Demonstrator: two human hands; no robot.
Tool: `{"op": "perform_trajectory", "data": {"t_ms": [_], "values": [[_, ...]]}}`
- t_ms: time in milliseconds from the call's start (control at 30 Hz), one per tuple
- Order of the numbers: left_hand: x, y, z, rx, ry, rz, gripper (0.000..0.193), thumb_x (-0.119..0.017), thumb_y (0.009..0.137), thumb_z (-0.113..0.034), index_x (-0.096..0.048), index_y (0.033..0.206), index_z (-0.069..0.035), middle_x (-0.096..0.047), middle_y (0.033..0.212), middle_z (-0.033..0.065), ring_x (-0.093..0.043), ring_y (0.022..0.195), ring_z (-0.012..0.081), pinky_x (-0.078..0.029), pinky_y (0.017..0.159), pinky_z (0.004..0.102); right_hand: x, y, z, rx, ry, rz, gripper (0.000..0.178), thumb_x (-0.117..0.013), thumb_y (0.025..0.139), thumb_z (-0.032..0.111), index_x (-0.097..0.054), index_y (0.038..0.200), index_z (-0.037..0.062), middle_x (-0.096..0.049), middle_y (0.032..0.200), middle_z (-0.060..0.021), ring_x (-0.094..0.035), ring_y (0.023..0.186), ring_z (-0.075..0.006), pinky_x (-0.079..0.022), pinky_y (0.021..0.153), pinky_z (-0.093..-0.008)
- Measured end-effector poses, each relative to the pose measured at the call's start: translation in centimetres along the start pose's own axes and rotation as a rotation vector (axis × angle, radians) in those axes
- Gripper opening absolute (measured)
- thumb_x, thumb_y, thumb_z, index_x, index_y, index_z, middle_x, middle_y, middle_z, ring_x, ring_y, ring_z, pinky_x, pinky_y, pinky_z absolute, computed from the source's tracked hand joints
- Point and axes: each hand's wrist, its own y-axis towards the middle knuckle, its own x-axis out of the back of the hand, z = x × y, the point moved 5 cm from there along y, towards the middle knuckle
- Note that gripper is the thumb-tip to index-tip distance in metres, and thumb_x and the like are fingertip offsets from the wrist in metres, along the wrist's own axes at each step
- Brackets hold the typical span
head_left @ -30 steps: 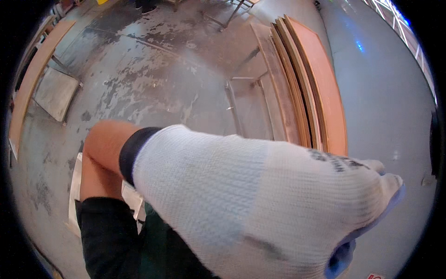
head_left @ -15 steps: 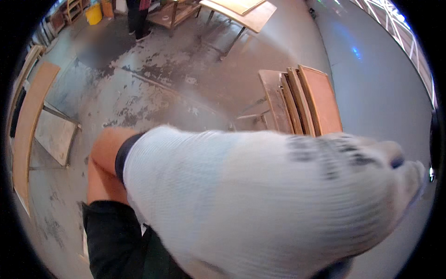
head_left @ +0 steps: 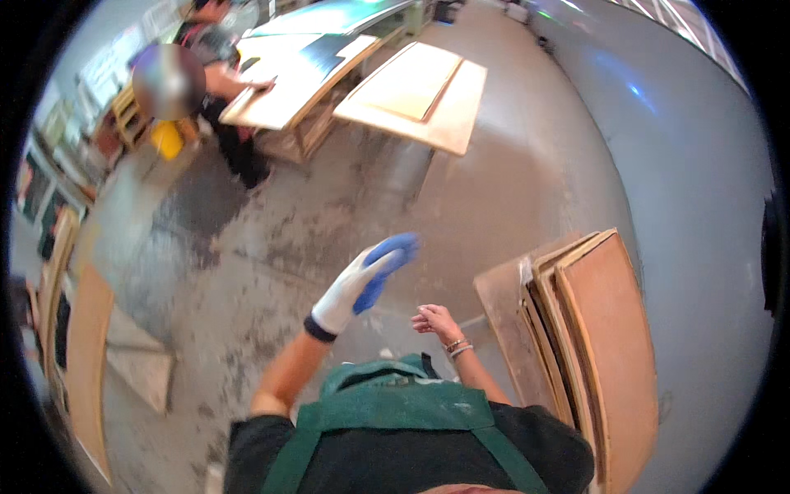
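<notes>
In front of my chest, my left hand (head_left: 366,278) is raised in a white glove with a blue palm and dark cuff. Its fingers are stretched out, a little blurred, and nothing is in them. My right hand (head_left: 436,321) is bare, with bracelets (head_left: 458,346) at the wrist. Its fingers are loosely bent and apart, and no object shows in them. Both hands are in the air, apart from each other, above my green apron (head_left: 395,409). Closest to the right arm is a stack of wooden panels (head_left: 613,354) standing on edge.
A grey wall (head_left: 699,214) runs along the right. Ahead stands a table (head_left: 462,123) bearing flat panels. A person (head_left: 216,49) works at a long bench (head_left: 271,114), near a yellow bucket (head_left: 167,140). At left, a long board (head_left: 89,354) stands beside a slanted panel.
My gloved left hand has dropped from close before the camera to chest height. My right hand, the apron, the long bench and the co-worker's upper body have come into view.
</notes>
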Motion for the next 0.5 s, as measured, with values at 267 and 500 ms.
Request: {"op": "perform_trajectory", "data": {"t_ms": [267,500], "values": [[24.0,-0.2,23.9,0.389,-0.410,-0.504,0.043,-0.053,0.103,-0.028,-0.056,0.137,-0.001,-0.064,0.129,0.0123,-0.063,0.114,0.0270,-0.050,0.101,0.0408,8.2,27.4,18.7,0.127,0.200,-0.086,0.041,-0.060,0.100,0.034,-0.059,0.116,-0.0048,-0.068,0.106,-0.0187,-0.071,0.085,-0.0280,-0.062,0.070,-0.0421],[40.1,11.8,22.3,0.504,0.028,-0.604,0.043,-0.053,0.103,-0.032,-0.060,0.133,-0.002,-0.066,0.126,0.0116,-0.064,0.111,0.0236,-0.049,0.098,0.0380,13.0,44.4,34.2,0.146,0.114,-0.394,0.041,-0.060,0.097,0.031,-0.059,0.113,-0.0062,-0.067,0.103,-0.0180,-0.070,0.078,-0.0272,-0.061,0.062,-0.0412]]}}
